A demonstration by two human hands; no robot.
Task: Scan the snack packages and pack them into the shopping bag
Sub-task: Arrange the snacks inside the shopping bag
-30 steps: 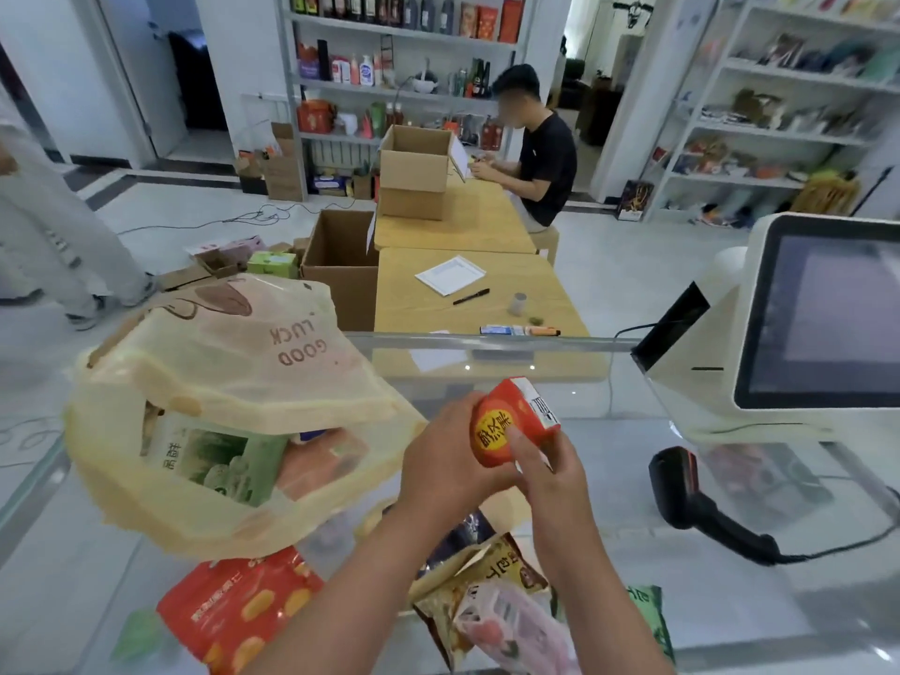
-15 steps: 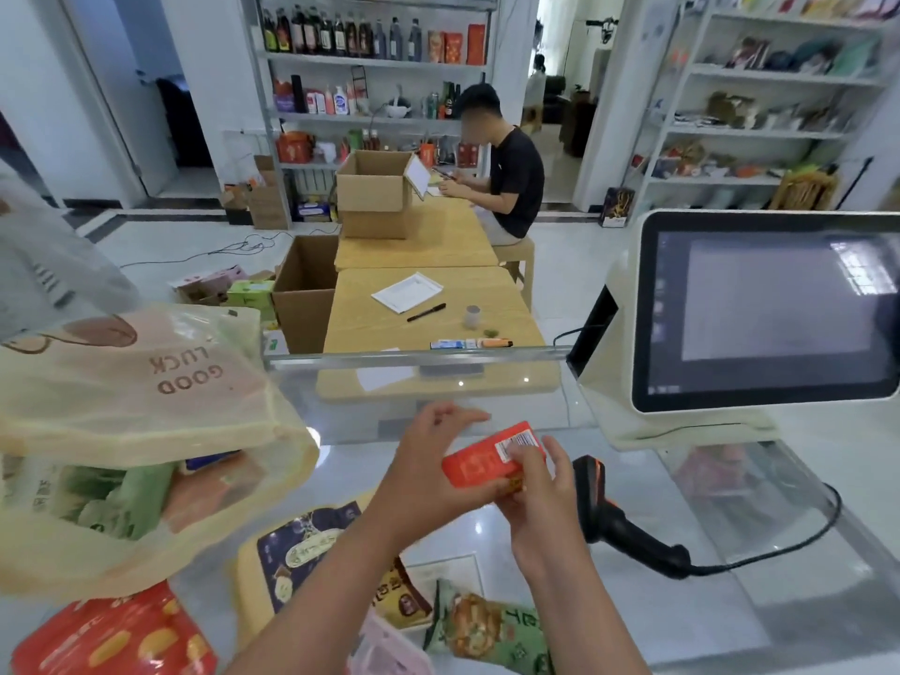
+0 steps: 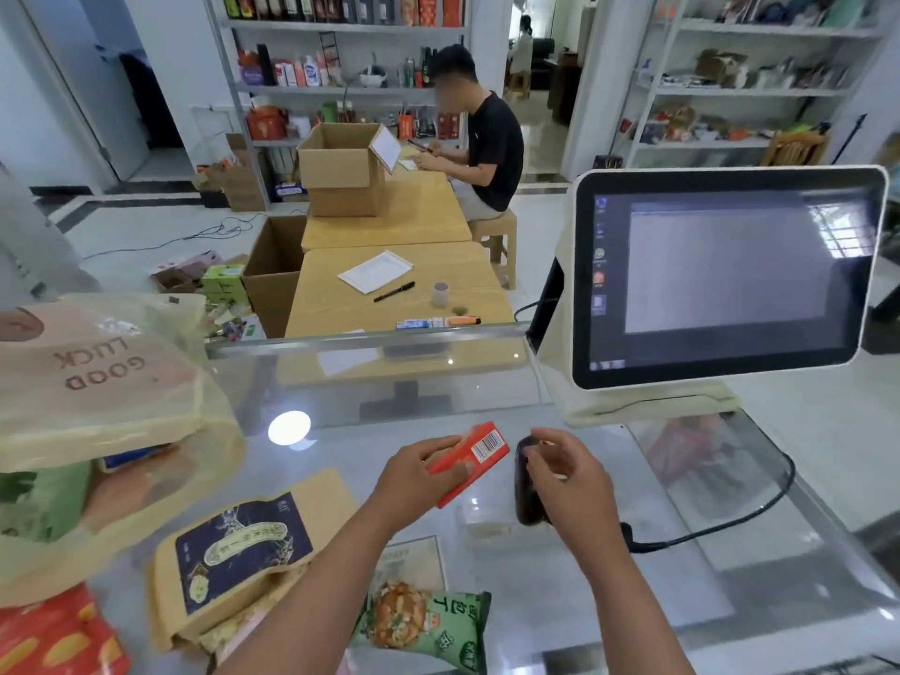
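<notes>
My left hand (image 3: 419, 472) grips a small red snack box (image 3: 470, 460) above the glass counter, with its barcode label facing up and right. Just right of the box, my right hand (image 3: 570, 475) curls its fingers over the black barcode scanner (image 3: 526, 499), which is partly hidden under the hand. The yellowish "GOOD LUCK" shopping bag (image 3: 97, 406) lies at the left with several packages showing through it. Loose on the counter are a tan and dark blue pouch (image 3: 243, 543), a green packet (image 3: 423, 621) and a red packet (image 3: 53, 640).
A till screen (image 3: 725, 275) stands at the right, and the scanner's cable (image 3: 730, 518) runs across the glass below it. The counter's raised glass edge (image 3: 370, 336) lies ahead. Beyond it are wooden tables, cardboard boxes and a seated person.
My right hand let go of the red box and moved right onto the scanner. The left hand now holds the box alone, barcode turned up. My view shifted right, pushing the bag toward the left edge.
</notes>
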